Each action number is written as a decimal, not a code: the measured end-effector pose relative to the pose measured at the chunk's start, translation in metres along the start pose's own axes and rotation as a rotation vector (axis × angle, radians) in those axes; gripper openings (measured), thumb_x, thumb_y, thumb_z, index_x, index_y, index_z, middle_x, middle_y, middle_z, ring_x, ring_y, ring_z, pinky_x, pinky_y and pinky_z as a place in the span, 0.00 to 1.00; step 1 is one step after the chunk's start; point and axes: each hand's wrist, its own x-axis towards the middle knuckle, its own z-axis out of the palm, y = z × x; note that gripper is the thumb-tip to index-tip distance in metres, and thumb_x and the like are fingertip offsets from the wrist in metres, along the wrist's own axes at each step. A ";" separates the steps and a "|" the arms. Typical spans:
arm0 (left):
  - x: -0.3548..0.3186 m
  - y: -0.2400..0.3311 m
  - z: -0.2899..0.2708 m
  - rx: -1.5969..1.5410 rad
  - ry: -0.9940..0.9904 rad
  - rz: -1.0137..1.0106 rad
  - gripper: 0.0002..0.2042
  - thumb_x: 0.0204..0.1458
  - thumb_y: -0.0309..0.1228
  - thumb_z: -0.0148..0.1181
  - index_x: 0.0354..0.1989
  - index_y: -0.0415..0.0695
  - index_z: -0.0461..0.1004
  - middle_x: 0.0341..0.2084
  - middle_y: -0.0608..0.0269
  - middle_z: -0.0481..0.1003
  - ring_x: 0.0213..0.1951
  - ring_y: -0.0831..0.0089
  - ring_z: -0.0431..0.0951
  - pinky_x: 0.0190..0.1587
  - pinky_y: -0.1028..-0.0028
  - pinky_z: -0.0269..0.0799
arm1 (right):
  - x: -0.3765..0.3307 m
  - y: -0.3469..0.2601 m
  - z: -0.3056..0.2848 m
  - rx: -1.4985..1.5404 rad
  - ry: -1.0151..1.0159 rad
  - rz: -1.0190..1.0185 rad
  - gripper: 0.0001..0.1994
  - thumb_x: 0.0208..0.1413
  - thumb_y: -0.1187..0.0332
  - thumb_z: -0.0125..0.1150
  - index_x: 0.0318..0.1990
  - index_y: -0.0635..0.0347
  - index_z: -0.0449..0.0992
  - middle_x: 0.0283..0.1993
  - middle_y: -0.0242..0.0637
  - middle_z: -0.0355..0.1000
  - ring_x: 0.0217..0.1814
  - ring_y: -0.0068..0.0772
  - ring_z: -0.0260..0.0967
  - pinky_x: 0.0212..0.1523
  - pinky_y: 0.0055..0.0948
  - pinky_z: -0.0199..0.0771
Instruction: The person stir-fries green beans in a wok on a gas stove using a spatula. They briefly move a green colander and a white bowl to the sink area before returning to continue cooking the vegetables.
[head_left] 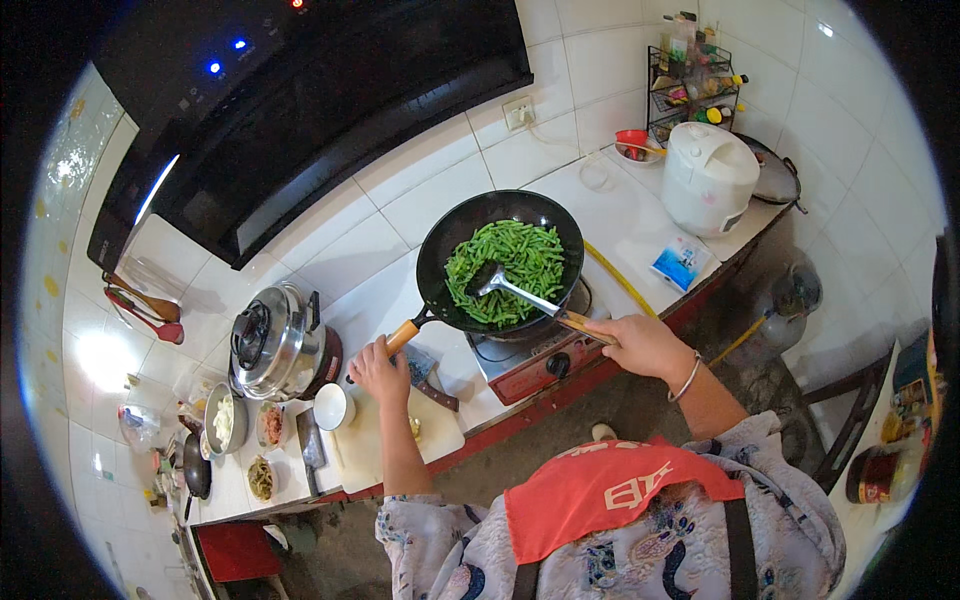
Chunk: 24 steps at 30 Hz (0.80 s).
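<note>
A black wok sits over the gas stove, filled with chopped green beans. My left hand is closed around the wok's wooden handle, at the wok's lower left. In my right hand is the wooden grip of a metal ladle. The ladle's head rests among the beans, left of the middle of the wok. Below the wok handle lie a cleaver and a cutting board, the latter partly hidden by my left forearm.
A steel pot, a white bowl, a knife and several food dishes stand left. To the right are a rice cooker, a blue packet and a spice rack. A black range hood hangs above.
</note>
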 end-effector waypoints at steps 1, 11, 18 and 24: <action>0.002 0.001 0.001 -0.006 0.004 0.013 0.23 0.44 0.36 0.65 0.52 0.50 0.73 0.44 0.61 0.74 0.52 0.60 0.70 0.62 0.51 0.50 | -0.003 -0.001 -0.003 -0.018 0.008 0.007 0.23 0.52 0.66 0.61 0.58 0.44 0.74 0.40 0.49 0.76 0.42 0.54 0.73 0.42 0.49 0.74; -0.001 0.001 -0.001 -0.003 -0.007 0.007 0.23 0.45 0.36 0.64 0.53 0.51 0.73 0.45 0.61 0.75 0.53 0.59 0.70 0.63 0.49 0.49 | -0.011 0.011 -0.003 -0.010 0.061 0.093 0.24 0.53 0.67 0.61 0.60 0.52 0.71 0.40 0.51 0.76 0.44 0.55 0.73 0.45 0.49 0.72; 0.000 0.000 -0.006 0.008 0.018 0.016 0.22 0.45 0.39 0.65 0.51 0.51 0.74 0.43 0.61 0.75 0.50 0.60 0.71 0.62 0.54 0.52 | -0.009 0.008 -0.008 0.034 0.068 0.066 0.24 0.52 0.68 0.61 0.59 0.54 0.71 0.43 0.52 0.75 0.45 0.55 0.73 0.46 0.47 0.73; -0.001 0.002 -0.006 -0.005 0.025 0.015 0.24 0.43 0.39 0.66 0.52 0.52 0.74 0.43 0.63 0.75 0.50 0.61 0.71 0.62 0.54 0.52 | -0.008 0.006 -0.012 0.088 0.014 0.127 0.25 0.51 0.70 0.62 0.60 0.56 0.70 0.45 0.54 0.75 0.46 0.55 0.73 0.47 0.44 0.72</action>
